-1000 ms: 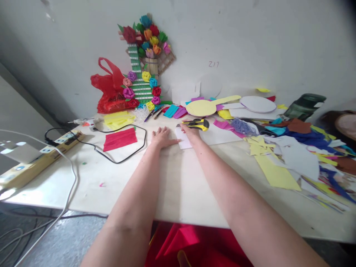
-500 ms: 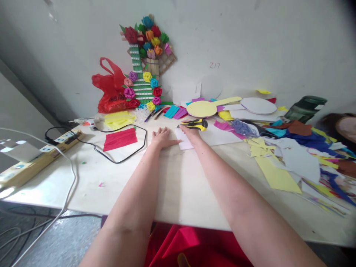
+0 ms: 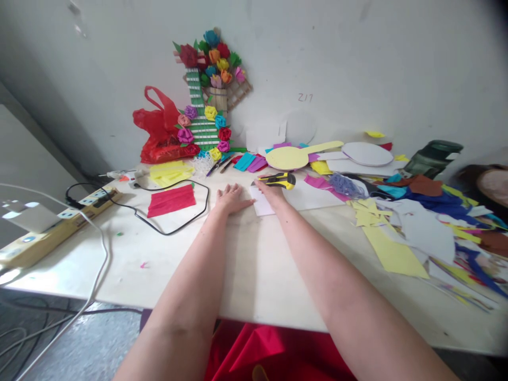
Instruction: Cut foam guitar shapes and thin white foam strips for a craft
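Both my arms reach far across a pale table (image 3: 254,264). My left hand (image 3: 232,198) lies flat, fingers spread, its fingertips pressing the left edge of a small white paper sheet (image 3: 265,205). My right hand (image 3: 271,189) rests on the same sheet and grips a yellow and black utility knife (image 3: 280,180), which lies almost level and points left. Whether the blade touches the paper I cannot tell.
A paper-flower craft (image 3: 206,90) leans on the wall by a red plastic bag (image 3: 162,129). Folded red paper (image 3: 171,200), yellow paper (image 3: 170,171), a black cable (image 3: 174,222) and a power strip (image 3: 55,222) lie left. Coloured scraps (image 3: 416,222) cover the right.
Almost nothing has moved. The view has tilted slightly, so everything sits a little lower in the picture; both hands stay on the white sheet with the knife.
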A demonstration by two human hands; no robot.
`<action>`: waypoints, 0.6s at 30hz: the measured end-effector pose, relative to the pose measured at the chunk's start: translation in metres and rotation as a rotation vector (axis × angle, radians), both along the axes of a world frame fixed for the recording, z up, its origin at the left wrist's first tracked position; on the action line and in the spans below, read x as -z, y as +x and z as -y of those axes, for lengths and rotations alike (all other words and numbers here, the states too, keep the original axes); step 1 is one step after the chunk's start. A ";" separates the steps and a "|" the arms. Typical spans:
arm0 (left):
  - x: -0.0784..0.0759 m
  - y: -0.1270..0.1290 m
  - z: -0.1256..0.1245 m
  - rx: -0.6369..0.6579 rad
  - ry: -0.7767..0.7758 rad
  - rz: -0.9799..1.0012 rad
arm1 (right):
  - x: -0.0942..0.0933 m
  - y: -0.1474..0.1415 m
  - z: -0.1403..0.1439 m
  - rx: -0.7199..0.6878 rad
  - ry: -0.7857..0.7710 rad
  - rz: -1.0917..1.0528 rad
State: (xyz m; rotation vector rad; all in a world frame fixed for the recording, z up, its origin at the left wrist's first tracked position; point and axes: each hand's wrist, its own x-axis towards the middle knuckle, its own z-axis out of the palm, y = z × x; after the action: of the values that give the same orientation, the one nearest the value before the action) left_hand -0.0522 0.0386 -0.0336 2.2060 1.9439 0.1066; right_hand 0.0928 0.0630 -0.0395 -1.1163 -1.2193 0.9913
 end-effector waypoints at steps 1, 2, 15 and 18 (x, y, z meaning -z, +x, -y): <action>0.000 0.000 0.000 0.000 0.003 -0.001 | -0.001 0.000 0.001 -0.002 0.000 -0.008; 0.001 0.000 -0.001 -0.001 0.007 -0.001 | -0.001 -0.001 0.001 -0.003 -0.001 -0.013; 0.001 0.000 -0.001 -0.007 0.015 0.012 | 0.004 -0.002 -0.003 -0.035 -0.009 0.042; 0.000 0.000 -0.001 -0.006 0.013 0.013 | 0.005 -0.001 -0.003 -0.045 -0.003 0.050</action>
State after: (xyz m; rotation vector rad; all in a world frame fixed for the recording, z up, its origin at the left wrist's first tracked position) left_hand -0.0523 0.0393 -0.0339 2.2015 1.9488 0.1350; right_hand 0.0916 0.0664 -0.0444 -1.1259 -1.2887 1.0043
